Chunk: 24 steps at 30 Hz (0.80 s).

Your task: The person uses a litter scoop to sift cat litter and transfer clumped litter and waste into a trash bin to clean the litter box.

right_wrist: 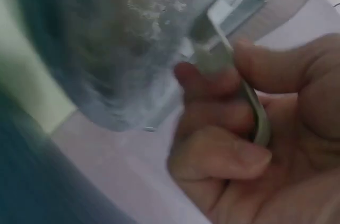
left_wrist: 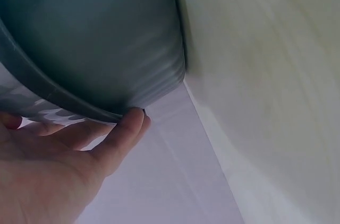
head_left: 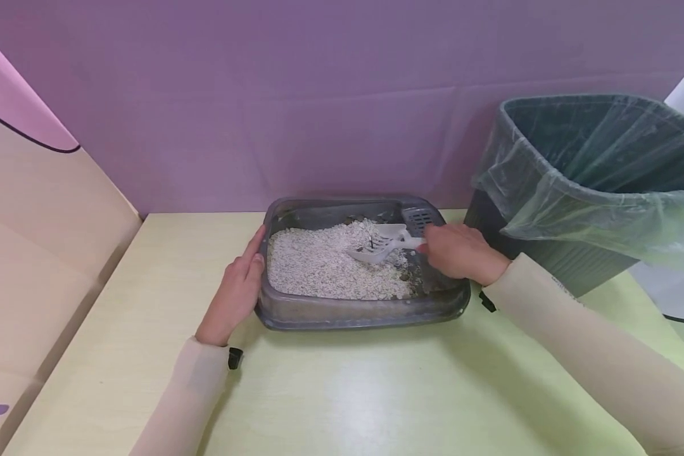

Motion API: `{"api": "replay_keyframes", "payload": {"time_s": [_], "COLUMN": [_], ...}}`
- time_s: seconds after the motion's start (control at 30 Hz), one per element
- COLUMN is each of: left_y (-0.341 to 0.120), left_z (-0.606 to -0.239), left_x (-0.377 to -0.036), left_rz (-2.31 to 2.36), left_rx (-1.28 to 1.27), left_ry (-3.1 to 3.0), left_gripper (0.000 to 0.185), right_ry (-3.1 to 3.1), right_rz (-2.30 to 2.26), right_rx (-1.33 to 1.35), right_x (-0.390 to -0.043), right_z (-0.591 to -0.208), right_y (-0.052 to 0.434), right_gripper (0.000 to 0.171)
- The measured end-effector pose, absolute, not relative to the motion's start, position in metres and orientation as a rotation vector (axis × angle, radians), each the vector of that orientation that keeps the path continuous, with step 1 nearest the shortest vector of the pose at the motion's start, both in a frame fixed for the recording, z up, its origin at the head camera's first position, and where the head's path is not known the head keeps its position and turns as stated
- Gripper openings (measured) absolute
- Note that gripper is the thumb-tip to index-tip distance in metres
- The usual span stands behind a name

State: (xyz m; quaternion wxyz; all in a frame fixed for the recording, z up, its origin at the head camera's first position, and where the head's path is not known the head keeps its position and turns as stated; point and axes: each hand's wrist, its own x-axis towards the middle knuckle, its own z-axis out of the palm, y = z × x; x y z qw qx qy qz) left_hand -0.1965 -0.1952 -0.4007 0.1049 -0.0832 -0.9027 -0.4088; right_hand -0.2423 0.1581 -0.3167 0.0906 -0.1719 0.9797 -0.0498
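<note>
A grey litter box (head_left: 319, 311) stands on the table, with pale granular litter (head_left: 319, 263) heaped over its left and middle parts. My left hand (head_left: 240, 288) grips the box's left rim; in the left wrist view its fingers bend round the edge of the rim (left_wrist: 64, 99). A white slotted litter scoop (head_left: 380, 246) is in my right hand (head_left: 456, 252), whose fingers and thumb wrap its handle (right_wrist: 259, 120). The scoop's head lies over the litter in the right half of the box, with some litter in it. Dark bits show near the box's right end.
Close to the right of the box stands a dark grey bin (head_left: 558, 253) with a clear plastic liner (head_left: 593, 215) folded over its rim. A purple panel (head_left: 348, 126) rises directly behind the box. The pale table (head_left: 342, 392) extends toward me.
</note>
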Motion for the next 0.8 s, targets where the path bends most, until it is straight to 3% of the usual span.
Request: {"api": "replay_keyframes", "payload": {"time_s": [0.33, 0.53, 0.67, 0.8], "left_y": [-0.195, -0.195, -0.195, -0.197], "left_z": [-0.401, -0.401, -0.399, -0.398], "left_x": [-0.196, -0.197, -0.196, -0.195], "left_rz": [-1.193, -1.194, -1.194, -1.191], "left_rx": [-0.238, -0.261, -0.257, -0.257], "left_ry": [-2.686, -2.664, -2.665, -2.675], "left_gripper": [0.049, 0.049, 0.049, 0.049], "right_ry": [2.876, 2.856, 2.879, 2.868], "right_rz": [-0.243, -0.284, -0.253, -0.194], "right_rx": [-0.664, -0.572, -0.552, -0.578], "right_x": [-0.261, -0.248, -0.247, -0.260], "right_z": [-0.332, -0.309, -0.299, -0.305], "right_y": [0.157, 0.154, 0.157, 0.158], "right_gripper": [0.018, 0.039, 0.029, 0.030]}}
